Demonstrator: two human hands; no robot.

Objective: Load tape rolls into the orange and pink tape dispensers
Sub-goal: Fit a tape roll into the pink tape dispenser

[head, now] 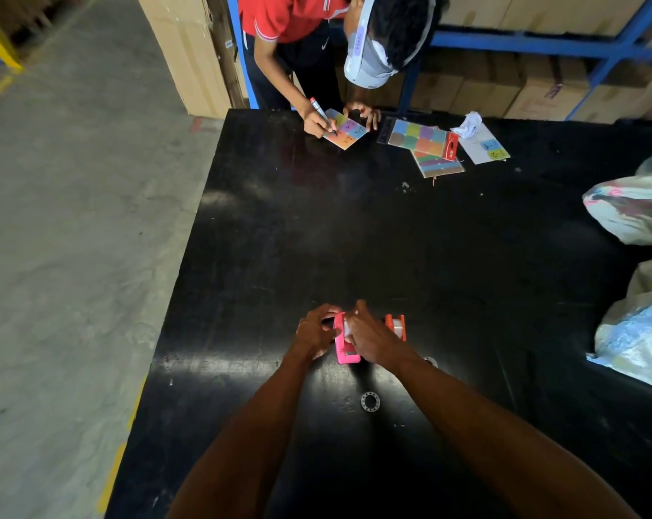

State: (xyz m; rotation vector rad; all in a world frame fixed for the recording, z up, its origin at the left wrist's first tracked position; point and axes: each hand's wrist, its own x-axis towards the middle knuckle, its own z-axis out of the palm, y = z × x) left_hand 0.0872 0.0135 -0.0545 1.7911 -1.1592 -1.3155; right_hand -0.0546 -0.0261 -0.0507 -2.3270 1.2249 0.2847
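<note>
A pink tape dispenser [345,348] stands on the black table [354,226] near its front edge. My left hand [314,333] grips its left side. My right hand [369,337] covers its top, with fingers pressed on a pale tape roll [347,327] seated in it. Just right of my right hand stands the orange tape dispenser [396,324], with a clear roll showing in it. A small clear tape core ring [370,401] lies on the table between my forearms. Another pale ring [431,361] peeks out beside my right wrist.
Across the table a person in a red shirt writes with a marker [321,113] on a coloured card [345,129]. Sticker sheets [421,138] and crumpled paper [468,123] lie at the far right. Plastic bags [635,207] crowd the right edge. Concrete floor runs along the left.
</note>
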